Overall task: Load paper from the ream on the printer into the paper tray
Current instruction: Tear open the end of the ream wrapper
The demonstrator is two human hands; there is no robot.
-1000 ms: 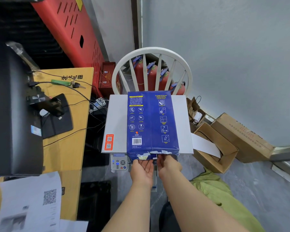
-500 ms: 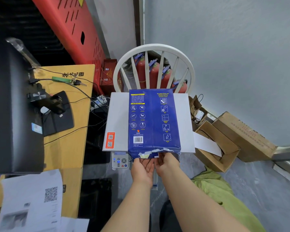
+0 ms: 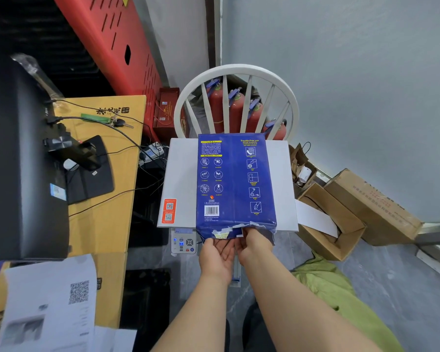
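A blue-wrapped paper ream [image 3: 235, 179] lies flat on the white printer's [image 3: 181, 179] lid, its torn end toward me and overhanging the front edge. My left hand [image 3: 217, 255] is palm up just under that torn end, fingers spread and touching the ripped wrapper. My right hand [image 3: 255, 243] reaches into the torn opening, and its fingers are hidden inside the wrapper. The printer's control panel [image 3: 184, 241] shows below the lid, left of my hands. A narrow pale strip with a blue tab [image 3: 236, 274] shows beneath my hands; the paper tray itself is hidden.
A white chair back [image 3: 236, 80] and red fire extinguishers [image 3: 235, 110] stand behind the printer. Left is a wooden desk [image 3: 104, 189] with a monitor, cables and printed sheets [image 3: 48, 306]. Open cardboard boxes [image 3: 341, 217] and a green cloth [image 3: 341, 293] sit to the right.
My right hand has pushed a little further into the torn end of the wrapper. My left hand stays palm up under it. The ream has not moved.
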